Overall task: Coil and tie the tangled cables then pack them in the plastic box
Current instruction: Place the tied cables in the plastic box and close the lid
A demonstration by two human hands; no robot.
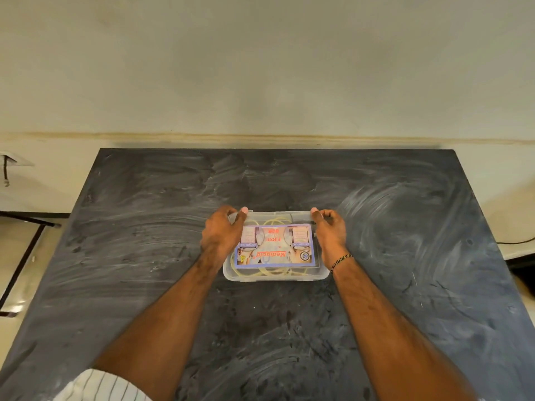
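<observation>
From the head camera, a clear plastic box (pixel 276 274) sits near the middle of a big dark table (pixel 144 256). The box is a long rectangle with round corners, and its long side runs from left to right across the view. A clear lid (pixel 278 218) lies on top of it. A paper label (pixel 275 247) with a blue edge and red words is on the lid. The words are upside down from here, so their tops point toward the person. Through the see-through plastic, loops of pale yellow cables (pixel 275 270) show inside the box, curled in round shapes. How they are tied cannot be told. The left hand (pixel 221 234) is at the left end of the box, with its fingers curled over the far left corner and its thumb tip on the lid. The right hand (pixel 330 230) is at the right end, with fingers curled round the far right corner and the thumb tip on the lid edge. A thin braided band (pixel 341 260) goes round the right wrist. A striped white sleeve (pixel 101 386) shows at the bottom left. The table top is smooth and dark grey, with pale chalky smears in swirls. Behind it is a plain pale wall (pixel 260 68).
</observation>
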